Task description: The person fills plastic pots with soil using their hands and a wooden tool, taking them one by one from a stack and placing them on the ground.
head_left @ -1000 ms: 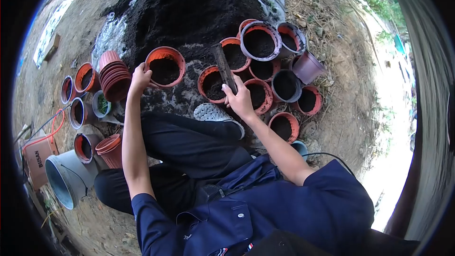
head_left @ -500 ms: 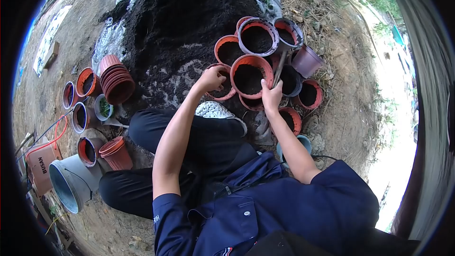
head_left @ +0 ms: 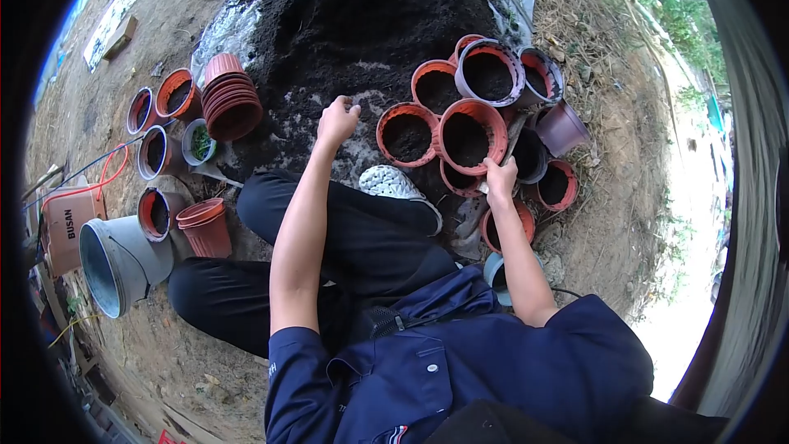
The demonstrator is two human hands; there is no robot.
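Observation:
My right hand (head_left: 500,177) grips the near rim of an orange-brown plastic flower pot (head_left: 496,119), thumb over the edge. A long thin tool (head_left: 516,133) runs up from the same hand beside the pot; its far end is hidden. Dark soil fills the bottom of this pot, which sits raised among others. Just left of it stands another soil-filled pot (head_left: 385,138). My left hand (head_left: 338,121) is in the air over the scattered soil, fingers curled inward, and whatever they may hold is hidden. Beyond it rises a heap of dark soil (head_left: 370,16).
Several filled pots crowd around the right hand, including a purple-grey one (head_left: 468,74). At left are a stack of pots (head_left: 234,103), a pot with green leaves (head_left: 200,144), a grey bucket (head_left: 131,267) and a cardboard box (head_left: 70,234). My shoe (head_left: 394,182) is close to the pots.
My left hand has left the pot beside the held one and moved left over the soil. My right hand stays at the same pot. The view has shifted, so the things appear farther right.

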